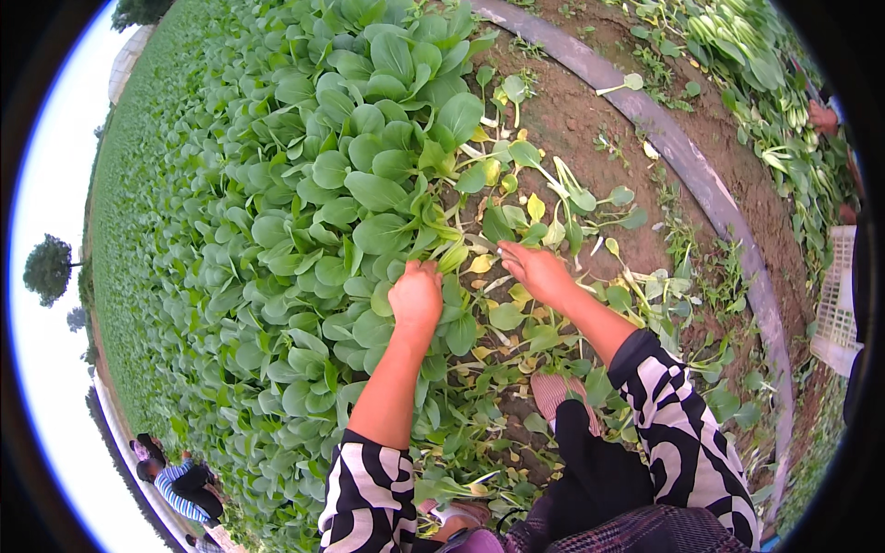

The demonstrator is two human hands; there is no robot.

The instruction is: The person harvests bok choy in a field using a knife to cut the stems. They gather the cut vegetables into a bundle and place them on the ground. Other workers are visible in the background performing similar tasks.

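Note:
My left hand (416, 294) is closed around the leaf stalks of a green leafy vegetable plant (453, 256), which looks like bok choy, at the edge of the dense crop. Just to its right, my right hand (532, 269) grips a small knife (482, 242); its handle is mostly hidden in my fingers. The blade points left, close to the base of the plant. Whether it touches the stem I cannot tell. Yellow and green cut leaves (506, 316) lie on the soil below and beside my right hand.
A flat dark hose (681, 148) curves over the soil on the right. Beyond it lie heaped vegetables (740, 41), another person's hand (823, 117) and a white plastic crate (833, 304). Other people (183, 484) crouch at the lower left. My shoe (563, 397) stands among leaves.

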